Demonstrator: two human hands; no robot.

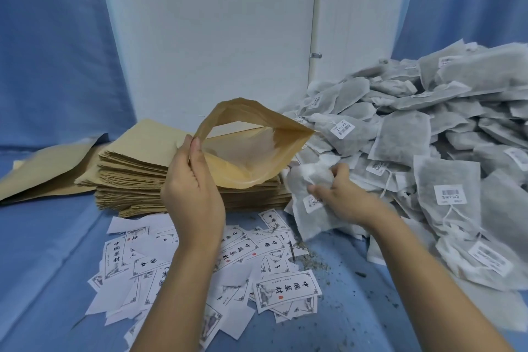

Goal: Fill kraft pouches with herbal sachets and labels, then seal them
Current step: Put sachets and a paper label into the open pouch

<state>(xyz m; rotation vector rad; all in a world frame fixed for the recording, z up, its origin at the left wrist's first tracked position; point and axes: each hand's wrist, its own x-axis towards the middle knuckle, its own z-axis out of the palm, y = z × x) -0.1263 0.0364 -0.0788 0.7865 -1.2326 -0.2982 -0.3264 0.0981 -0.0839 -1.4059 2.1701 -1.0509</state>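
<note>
Printed labels (287, 290) (dozens, too many to count) litter the blue bench (57, 251) at lower centre. Above them, the left hand (194, 194) pinches one kraft pouch (285, 137) by its gaping mouth, over one pouch stack (137, 168). The right hand (345, 200) has its fingers curled around a white sachet (303, 180) beside the sachet heap (428, 128) at right.

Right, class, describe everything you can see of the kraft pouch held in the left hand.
The kraft pouch is tan paper with a paler, translucent-looking panel inside. Its mouth gapes wide, tilted toward the camera, and it looks empty. The left hand pinches its rim, holding it above the stack of flat pouches. The right hand grips a sachet just beside it, not inside.
</note>
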